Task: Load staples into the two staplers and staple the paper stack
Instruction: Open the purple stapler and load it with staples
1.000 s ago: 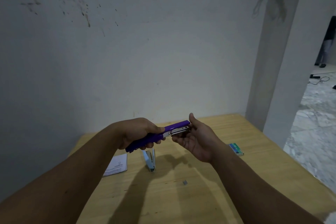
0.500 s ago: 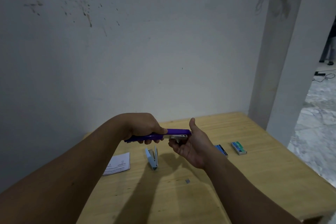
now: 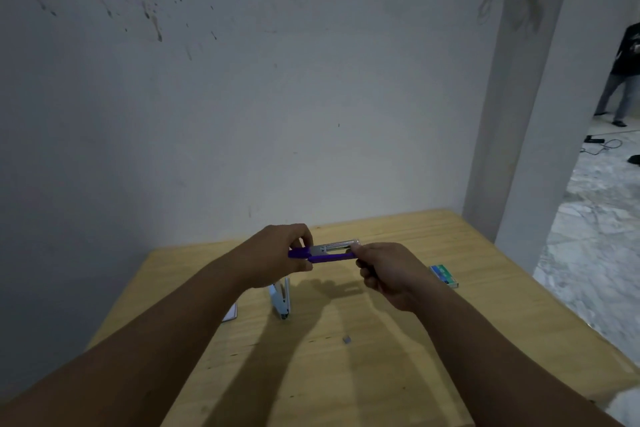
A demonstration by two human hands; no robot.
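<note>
step: load purple stapler point(image 3: 325, 253) | held mid-air at 12 over bench point(image 3: 398, 374) | left hand point(image 3: 277, 253) grip wraps hinge end, right hand point(image 3: 388, 270) pinches tip | advice: keep magazine level, seat strip flat | blue stapler point(image 3: 280, 298) at 10, staple box point(image 3: 444, 276) at 3

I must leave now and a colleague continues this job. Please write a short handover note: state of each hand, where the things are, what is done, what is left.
Left hand grips the rear of the purple stapler, held above the wooden table.
Right hand pinches its front end; the metal staple tray is exposed.
Light blue stapler stands on the table, hinged open.
Staple box lies at right; a small staple strip lies loose in the middle.
Paper stack is mostly hidden by the left arm.
Whether any staples are loaded cannot be told. Left: finish loading both, staple the paper.
</note>
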